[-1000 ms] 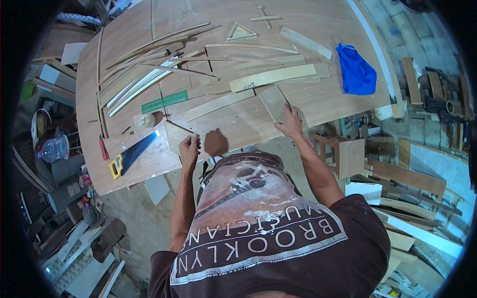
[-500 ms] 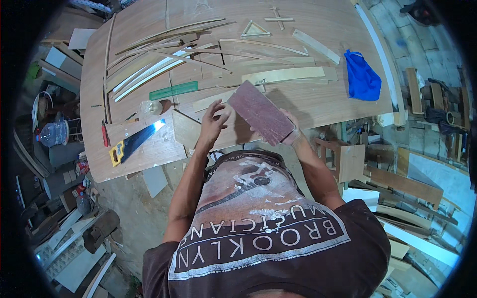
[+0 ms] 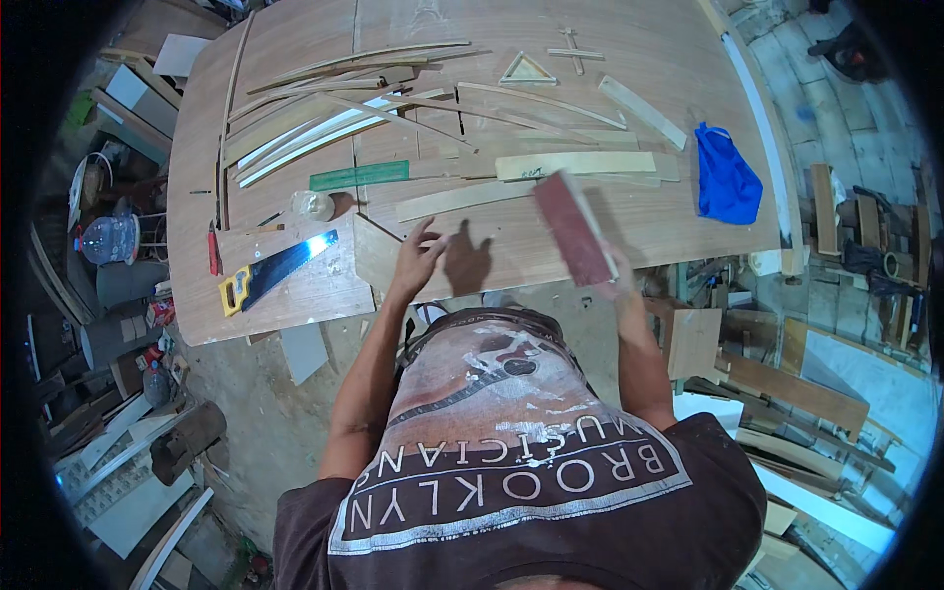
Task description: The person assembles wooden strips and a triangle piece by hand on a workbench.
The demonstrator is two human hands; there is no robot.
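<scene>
My right hand (image 3: 622,279) grips a flat sanding block (image 3: 573,232) by its near end, partly hidden behind it. The block's reddish-brown abrasive face shows, and it is held tilted above the table's front edge. My left hand (image 3: 417,262) is raised over the same edge with loosely bent fingers, apparently holding nothing. Closest to it is a pale angled board piece (image 3: 376,251) on the table. Beyond both hands lie a long thin wooden strip (image 3: 462,202) and a wider pale strip (image 3: 580,165) with a pencil mark.
On the wooden table (image 3: 285,324) lie a yellow-handled handsaw (image 3: 280,272), a green ruler (image 3: 359,175), a small jar (image 3: 313,206) and a red-handled tool (image 3: 213,249). Many thin strips (image 3: 324,128), a small wooden triangle (image 3: 528,69) and a blue cloth (image 3: 728,177) lie farther back. Offcuts crowd the floor.
The sanding block has swung to the right and turned more upright in my right hand, drawing away from my left hand. The view has shifted slightly.
</scene>
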